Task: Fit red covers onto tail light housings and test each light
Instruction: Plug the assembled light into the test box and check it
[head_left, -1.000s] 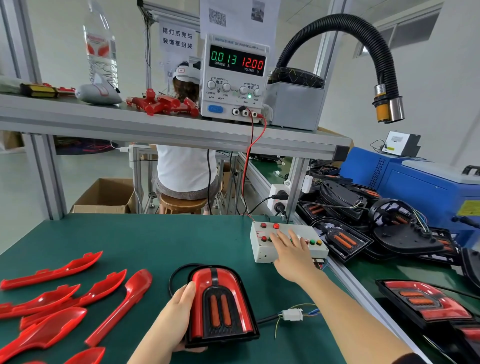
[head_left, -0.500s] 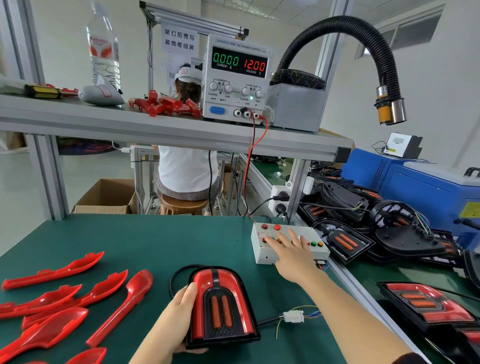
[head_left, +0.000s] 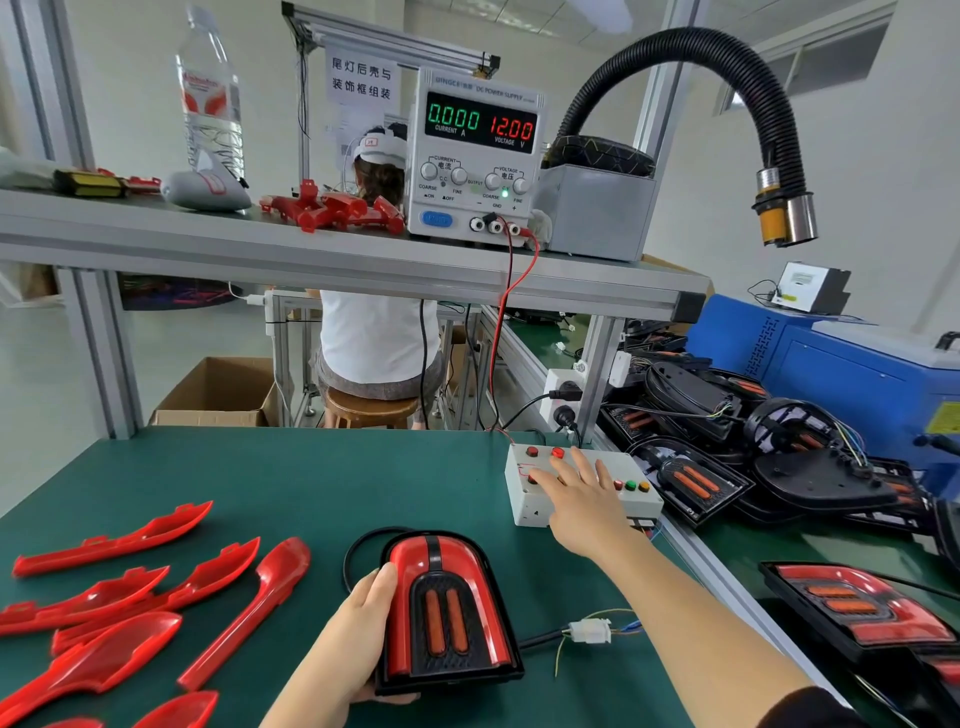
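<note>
A tail light (head_left: 447, 608) with a red cover and two orange strips lies on the green mat (head_left: 311, 483) in front of me. My left hand (head_left: 358, 639) grips its left edge, thumb on top. Its cable runs right to a white connector (head_left: 589, 631). My right hand (head_left: 576, 499) rests with spread, straight fingers on the white test box (head_left: 530, 504), fingertips on its buttons. The power supply (head_left: 475, 156) on the shelf reads 0.000 A and 12.00 V. Several loose red covers (head_left: 156, 587) lie on the mat to the left.
Black housings (head_left: 727, 447) with wires are piled on the right bench, and a finished light (head_left: 857, 608) lies nearer. A blue machine (head_left: 841, 374) stands behind them. A black hose (head_left: 769, 156) hangs over the shelf. Another person sits beyond the bench.
The current reading fell from 0.013 A to 0.000 A. My right hand's fingers shifted slightly on the box's buttons. My left hand kept its hold on the tail light.
</note>
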